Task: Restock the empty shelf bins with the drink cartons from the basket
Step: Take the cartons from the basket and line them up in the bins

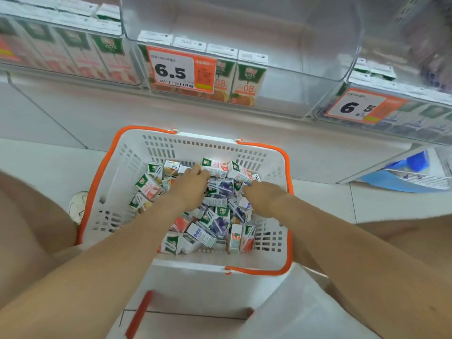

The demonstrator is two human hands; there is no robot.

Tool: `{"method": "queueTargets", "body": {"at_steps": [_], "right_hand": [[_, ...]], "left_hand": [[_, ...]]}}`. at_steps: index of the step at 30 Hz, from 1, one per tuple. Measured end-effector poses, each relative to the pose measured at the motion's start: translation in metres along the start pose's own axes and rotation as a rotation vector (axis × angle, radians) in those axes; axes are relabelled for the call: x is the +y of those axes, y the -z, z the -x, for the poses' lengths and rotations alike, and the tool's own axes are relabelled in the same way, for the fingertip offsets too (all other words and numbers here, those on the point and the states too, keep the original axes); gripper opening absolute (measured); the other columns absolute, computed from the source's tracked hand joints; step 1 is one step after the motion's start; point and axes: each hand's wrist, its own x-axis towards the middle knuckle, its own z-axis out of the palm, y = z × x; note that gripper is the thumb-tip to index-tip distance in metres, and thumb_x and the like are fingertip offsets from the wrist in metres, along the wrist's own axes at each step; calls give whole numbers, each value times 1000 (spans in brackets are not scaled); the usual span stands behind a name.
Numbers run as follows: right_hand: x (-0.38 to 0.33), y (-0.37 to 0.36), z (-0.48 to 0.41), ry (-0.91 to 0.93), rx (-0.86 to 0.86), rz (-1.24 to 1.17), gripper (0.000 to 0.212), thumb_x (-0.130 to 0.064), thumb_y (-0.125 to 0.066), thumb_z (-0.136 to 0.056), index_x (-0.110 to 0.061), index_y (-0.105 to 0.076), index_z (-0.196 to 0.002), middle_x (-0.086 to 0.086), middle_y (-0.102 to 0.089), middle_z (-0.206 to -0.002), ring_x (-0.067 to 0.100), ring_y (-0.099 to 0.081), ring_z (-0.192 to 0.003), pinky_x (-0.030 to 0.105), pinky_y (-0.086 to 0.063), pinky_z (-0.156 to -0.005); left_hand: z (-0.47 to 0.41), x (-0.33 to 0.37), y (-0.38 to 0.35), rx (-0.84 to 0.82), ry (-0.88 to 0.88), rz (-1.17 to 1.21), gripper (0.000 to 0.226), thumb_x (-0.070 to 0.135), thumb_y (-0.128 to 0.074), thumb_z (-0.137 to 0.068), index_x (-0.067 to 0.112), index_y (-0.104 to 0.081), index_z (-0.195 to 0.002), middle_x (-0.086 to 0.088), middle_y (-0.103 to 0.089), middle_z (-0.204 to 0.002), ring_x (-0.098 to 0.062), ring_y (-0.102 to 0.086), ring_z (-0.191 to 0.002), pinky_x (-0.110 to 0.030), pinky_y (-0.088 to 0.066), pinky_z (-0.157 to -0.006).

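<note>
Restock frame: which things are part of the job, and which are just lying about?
Job: basket; drink cartons piled in it; part-filled middle bin; clear bin above, which looks empty; left hand and right hand, both down among the cartons.
Lying about: full left bin; price tag; blue pack under the shelf; white shoe.

The basket (137, 152) sits on the floor (367, 204) in front of us. The drink cartons (220, 223) lie in a heap inside it. Our left hand (189, 185) rests on the heap, and our right hand (263, 199) is on it too, near the left one. A shoe (78, 206) is just left of the basket. Behind the basket are the left bin (61, 57), the middle bin (293, 89) and the right bin (391, 113), side by side.
</note>
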Motion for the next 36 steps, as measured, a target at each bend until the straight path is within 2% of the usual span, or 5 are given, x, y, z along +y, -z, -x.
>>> {"method": "queueTargets", "body": {"at_steps": [11,23,28,31,36], "right_hand": [[5,-29,-30,-98,85,-96,77,15,-60,-83,-14,-30,-148,27,-22,-151,42,-63,-88,49,-49,-71],[13,-11,-21,-223,248,-309,46,-16,-62,-90,-10,-44,-131,11,-56,-101,34,-62,-89,39,-49,-66],[22,12,-14,-277,329,-700,19,-27,-53,-95,-11,-59,-103,12,-66,-82,27,-63,-69,40,-57,-64],[21,26,-8,-284,433,-888,35,-18,-44,-97,-12,-47,-62,10,-50,-58,25,-45,-54,36,-46,-58],[20,54,16,-295,508,-1176,36,-14,-42,-99,-13,-40,-63,8,-42,-60,25,-46,-60,35,-45,-63]], "left_hand": [[-44,2,-10,12,20,85,92,-12,-72,-83,8,-24,-158,-15,-24,-159,-41,-44,-131,-53,-48,-104],[-52,0,1,119,-14,25,37,15,-74,-95,11,-50,-123,-16,-55,-120,-37,-59,-110,-45,-47,-86],[-32,-2,-4,172,62,315,51,20,-82,-89,13,-47,-126,-9,-51,-124,-25,-54,-98,-36,-45,-79],[-14,-5,3,258,167,597,54,28,-89,-82,20,-60,-127,-3,-57,-124,-23,-60,-103,-36,-53,-88],[20,3,53,77,178,1215,42,26,-89,-84,37,-74,-122,1,-61,-131,-14,-67,-115,-31,-63,-90]]}}
